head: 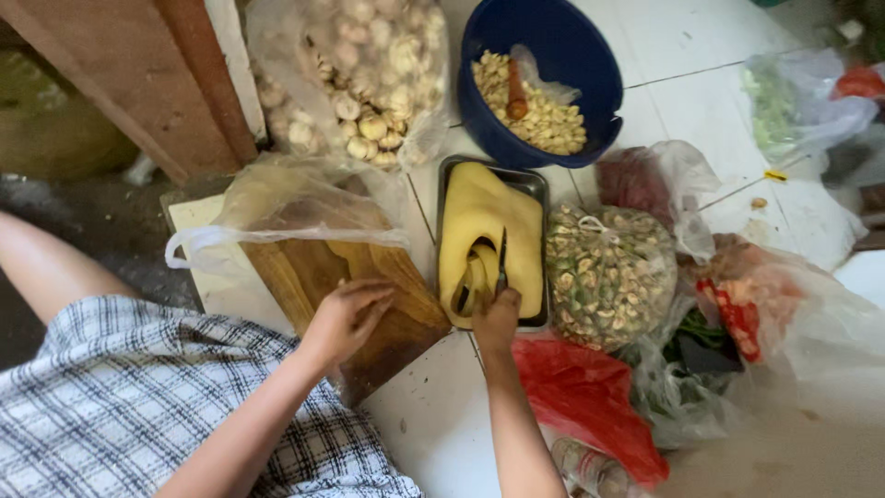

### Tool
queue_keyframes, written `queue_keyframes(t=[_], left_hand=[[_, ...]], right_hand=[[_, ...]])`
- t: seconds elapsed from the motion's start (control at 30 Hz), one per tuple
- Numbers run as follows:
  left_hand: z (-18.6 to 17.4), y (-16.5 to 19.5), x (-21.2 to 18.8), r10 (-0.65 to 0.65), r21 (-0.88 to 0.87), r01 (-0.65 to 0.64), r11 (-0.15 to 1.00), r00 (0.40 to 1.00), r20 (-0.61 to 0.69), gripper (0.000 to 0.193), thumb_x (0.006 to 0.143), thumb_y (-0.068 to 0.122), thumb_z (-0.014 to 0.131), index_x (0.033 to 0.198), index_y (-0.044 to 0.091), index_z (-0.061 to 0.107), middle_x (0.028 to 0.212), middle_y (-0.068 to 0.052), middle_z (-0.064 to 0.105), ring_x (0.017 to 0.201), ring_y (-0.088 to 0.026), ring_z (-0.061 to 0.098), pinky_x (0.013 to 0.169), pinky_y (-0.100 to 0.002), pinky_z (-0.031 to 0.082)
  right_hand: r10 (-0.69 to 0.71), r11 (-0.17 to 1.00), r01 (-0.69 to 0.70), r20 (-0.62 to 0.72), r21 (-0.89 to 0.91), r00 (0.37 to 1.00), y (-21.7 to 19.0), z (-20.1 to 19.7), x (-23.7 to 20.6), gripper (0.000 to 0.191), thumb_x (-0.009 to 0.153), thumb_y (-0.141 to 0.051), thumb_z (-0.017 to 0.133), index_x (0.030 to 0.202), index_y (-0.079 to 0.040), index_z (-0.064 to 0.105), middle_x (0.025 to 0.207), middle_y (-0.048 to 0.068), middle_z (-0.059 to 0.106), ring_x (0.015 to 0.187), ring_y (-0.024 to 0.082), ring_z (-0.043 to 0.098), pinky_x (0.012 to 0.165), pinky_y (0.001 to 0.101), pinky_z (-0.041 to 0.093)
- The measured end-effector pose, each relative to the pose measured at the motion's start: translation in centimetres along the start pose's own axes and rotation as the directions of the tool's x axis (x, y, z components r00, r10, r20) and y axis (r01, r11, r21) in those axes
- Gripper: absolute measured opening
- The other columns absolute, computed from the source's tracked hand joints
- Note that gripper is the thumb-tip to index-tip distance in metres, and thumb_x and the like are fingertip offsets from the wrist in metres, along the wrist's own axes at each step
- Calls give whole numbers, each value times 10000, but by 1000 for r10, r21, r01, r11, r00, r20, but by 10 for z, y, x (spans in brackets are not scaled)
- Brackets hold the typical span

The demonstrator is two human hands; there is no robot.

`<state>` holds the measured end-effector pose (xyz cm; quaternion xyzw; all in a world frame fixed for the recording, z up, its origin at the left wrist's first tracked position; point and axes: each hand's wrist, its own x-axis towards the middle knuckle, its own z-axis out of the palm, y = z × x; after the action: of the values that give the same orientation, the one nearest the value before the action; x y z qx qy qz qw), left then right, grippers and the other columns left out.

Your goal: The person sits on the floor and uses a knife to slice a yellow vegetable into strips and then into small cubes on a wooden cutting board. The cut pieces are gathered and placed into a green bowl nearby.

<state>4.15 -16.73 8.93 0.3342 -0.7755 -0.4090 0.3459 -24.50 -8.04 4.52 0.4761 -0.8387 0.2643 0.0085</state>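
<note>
Head view: left hand (346,314) lay flat and empty, fingers spread, on the wooden cutting board (318,272) near its right edge. Right hand (496,318) gripped a knife (501,263) over the yellow slab (484,226) in the metal tray (535,183); bags crowded the tray's right edge.

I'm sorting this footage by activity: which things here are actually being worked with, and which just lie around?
In use:
right hand holding a knife
yellow slab in the metal tray
left hand on the wooden cutting board

Lying about:
blue bowl
bag of garlic
red bag
bag of green pieces
</note>
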Motion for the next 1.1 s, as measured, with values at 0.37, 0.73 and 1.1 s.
queue_keyframes(t=[0.37, 0.73, 1.1], left_hand=[[-27, -1, -62, -25, -92, 21, 996, 999, -45, 250, 849, 11, 686, 1093, 36, 735, 1101, -116, 728, 1008, -288, 708, 878, -346, 560], [-62, 19, -97, -152, -170, 139, 976, 986, -64, 189, 890, 86, 696, 1055, 25, 764, 1037, -105, 749, 906, -220, 715, 767, -303, 560], [-61, 30, -106, -186, -378, 208, 902, 978, 95, 309, 929, 181, 703, 1187, 13, 732, 1176, -147, 705, 1009, -224, 721, 849, -300, 587]], right_hand=[[256, 958, -219, 204, -188, 945, -44, -32, 19, 697, 730, -285, 851, 1191, 42, 443, 1220, 258, 587, 1168, 441, 577, 937, 566, 508], [262, 950, -295, 258, 100, 930, -43, -66, 18, 634, 674, -201, 909, 1137, 65, 567, 1037, 252, 701, 978, 387, 696, 843, 453, 554], [283, 401, -612, 543, 682, 790, -18, -104, -13, 367, 761, -69, 800, 1086, -119, 638, 921, 7, 685, 803, 139, 647, 645, 291, 502]])
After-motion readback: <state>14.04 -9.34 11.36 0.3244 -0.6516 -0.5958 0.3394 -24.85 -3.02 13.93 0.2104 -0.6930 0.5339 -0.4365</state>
